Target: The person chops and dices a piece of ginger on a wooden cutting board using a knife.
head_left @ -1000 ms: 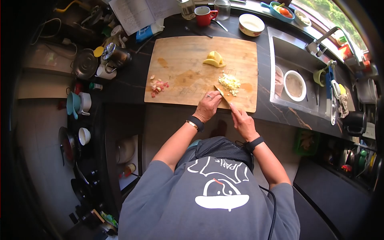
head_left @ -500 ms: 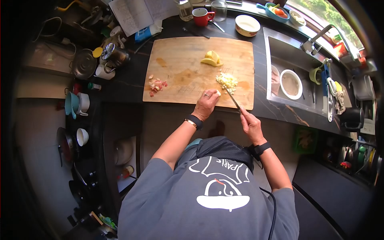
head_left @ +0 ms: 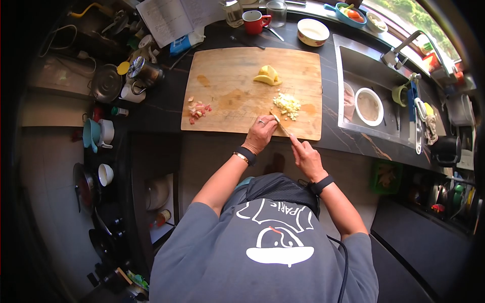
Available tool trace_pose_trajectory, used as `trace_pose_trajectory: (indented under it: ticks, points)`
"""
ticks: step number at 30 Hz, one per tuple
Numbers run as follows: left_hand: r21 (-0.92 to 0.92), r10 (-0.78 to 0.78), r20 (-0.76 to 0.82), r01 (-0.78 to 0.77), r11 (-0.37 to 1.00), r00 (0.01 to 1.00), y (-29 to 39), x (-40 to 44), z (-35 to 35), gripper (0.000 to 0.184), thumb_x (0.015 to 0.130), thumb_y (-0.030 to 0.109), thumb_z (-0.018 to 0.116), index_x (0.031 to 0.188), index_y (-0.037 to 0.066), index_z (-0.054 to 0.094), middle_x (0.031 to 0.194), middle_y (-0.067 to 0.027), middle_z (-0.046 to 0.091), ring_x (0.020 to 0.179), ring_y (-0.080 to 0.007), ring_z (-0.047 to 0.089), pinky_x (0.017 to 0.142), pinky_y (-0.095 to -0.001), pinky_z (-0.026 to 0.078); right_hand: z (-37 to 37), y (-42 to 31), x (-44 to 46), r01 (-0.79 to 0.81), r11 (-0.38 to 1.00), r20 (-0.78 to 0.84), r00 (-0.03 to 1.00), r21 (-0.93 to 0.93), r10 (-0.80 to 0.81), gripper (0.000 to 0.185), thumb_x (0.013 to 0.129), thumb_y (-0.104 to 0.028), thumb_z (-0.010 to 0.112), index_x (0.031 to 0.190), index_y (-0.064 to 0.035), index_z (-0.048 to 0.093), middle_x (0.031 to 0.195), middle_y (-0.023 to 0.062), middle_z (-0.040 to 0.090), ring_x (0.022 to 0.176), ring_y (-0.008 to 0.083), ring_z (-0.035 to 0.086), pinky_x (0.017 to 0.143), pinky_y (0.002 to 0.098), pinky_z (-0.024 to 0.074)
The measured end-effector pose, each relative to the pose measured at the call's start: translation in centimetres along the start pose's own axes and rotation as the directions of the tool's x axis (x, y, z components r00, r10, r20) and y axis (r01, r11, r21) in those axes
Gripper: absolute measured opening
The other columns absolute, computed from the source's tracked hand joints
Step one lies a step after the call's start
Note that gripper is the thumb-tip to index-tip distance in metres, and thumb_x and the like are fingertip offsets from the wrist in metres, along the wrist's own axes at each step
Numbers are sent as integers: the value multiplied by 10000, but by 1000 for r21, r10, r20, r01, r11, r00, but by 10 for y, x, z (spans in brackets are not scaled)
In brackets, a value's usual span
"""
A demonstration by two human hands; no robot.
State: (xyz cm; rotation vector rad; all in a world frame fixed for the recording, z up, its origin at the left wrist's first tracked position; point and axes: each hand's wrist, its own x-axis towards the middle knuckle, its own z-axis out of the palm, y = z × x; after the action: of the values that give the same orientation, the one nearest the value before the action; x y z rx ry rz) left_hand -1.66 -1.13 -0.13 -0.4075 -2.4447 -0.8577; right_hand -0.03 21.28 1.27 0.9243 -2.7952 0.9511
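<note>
My left hand (head_left: 261, 133) is closed on a small pale piece at the near edge of the wooden cutting board (head_left: 237, 60). A knife (head_left: 283, 130) is in my right hand (head_left: 307, 158), its blade against that piece, beside my left fingertips. Just beyond the blade lies a pile of finely chopped pale yellow bits (head_left: 287, 105). Farther back on the board are yellow wedges (head_left: 268, 76). Small pink pieces (head_left: 198, 111) form a heap at the board's left side.
Right of the board is a sink (head_left: 353, 60) with a white bowl (head_left: 369, 106) inside. Behind the board stand a red mug (head_left: 254, 22), a patterned bowl (head_left: 312, 32) and an open notebook (head_left: 165, 19). Pots and a metal jug (head_left: 144, 70) crowd the left side.
Half a second ago the knife pointed into the chopped pile, apart from my left hand. Now my right hand has moved left and the blade is back at the piece under my left fingers.
</note>
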Motion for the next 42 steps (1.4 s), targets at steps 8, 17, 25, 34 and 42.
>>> trace_pose_trajectory:
  ticks: [8,17,25,34,42]
  points:
    - [13,27,-13,-27,1000,1000,1,0,-1,154,827,18,702,969,41,648,1027,-89,640,970,-293,611,844,-373,523,7,5,-6,-18,1000,-14,1000,-10,17,516,944,-165,626,1437,-258,504,745,119,536,570,318,601,525,443,519]
    - [-64,-12,42,14,998,999,2,-2,-13,205,823,37,711,1015,37,639,1055,-111,638,997,-315,616,858,-384,528,-21,2,-14,-75,957,-95,990,281,106,435,923,-86,649,1344,-181,603,707,125,542,632,298,594,595,412,502]
    - [-48,67,66,-64,997,996,-6,0,-16,201,798,25,741,976,37,649,1022,-115,647,963,-317,625,837,-387,524,-11,-7,-3,0,992,-44,999,128,6,494,934,-130,639,1408,-218,534,736,109,539,609,301,589,567,423,521]
    - [-27,33,87,-31,999,996,1,3,-19,188,804,9,728,970,37,644,1026,-110,648,967,-310,626,842,-376,520,4,-5,-2,-7,998,1,1000,69,7,511,952,-160,613,1440,-245,491,746,111,524,583,312,591,531,439,516]
    - [-12,13,87,-12,1000,996,1,-3,-15,189,818,13,721,990,32,648,1035,-109,649,966,-310,625,847,-376,522,17,-1,-4,-41,998,-14,999,56,42,514,951,-167,613,1443,-248,492,754,131,520,591,339,600,536,456,516]
